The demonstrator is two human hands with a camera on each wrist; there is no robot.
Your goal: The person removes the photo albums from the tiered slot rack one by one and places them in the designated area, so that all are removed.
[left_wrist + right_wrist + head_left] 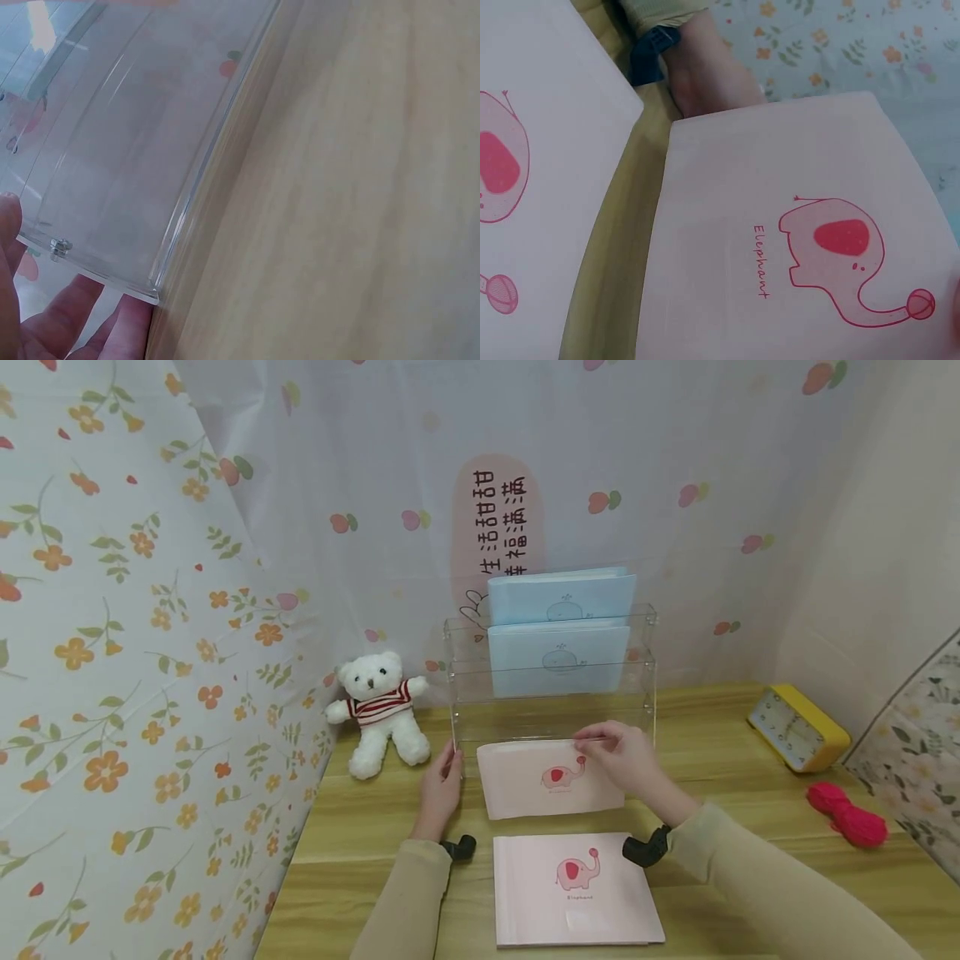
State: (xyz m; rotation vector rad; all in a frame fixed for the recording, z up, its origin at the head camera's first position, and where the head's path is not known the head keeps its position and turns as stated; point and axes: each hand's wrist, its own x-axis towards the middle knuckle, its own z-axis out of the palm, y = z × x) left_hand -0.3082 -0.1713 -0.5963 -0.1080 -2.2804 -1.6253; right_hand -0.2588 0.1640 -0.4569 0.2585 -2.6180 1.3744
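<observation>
A clear acrylic rack (551, 720) with stepped tiers stands on the table. My left hand (441, 787) grips its left side edge; in the left wrist view the thumb is in front of the clear panel (127, 157) and fingers (67, 311) are behind it. My right hand (621, 758) pinches the top edge of a pink photo album (513, 781) with an elephant drawing, held upright in front of the lowest tier. A second pink elephant album (532, 881) lies flat nearer me. Two light-blue whale albums, a rear one (525, 597) and a front one (517, 672), stand in the upper tiers.
Left of the rack sits a white teddy bear (386, 727) in a striped sweater. A yellow clock (813, 727) and a bundle of pink yarn (847, 814) are on the right side of the wooden table (720, 752). Patterned cloth (360, 577) hangs behind.
</observation>
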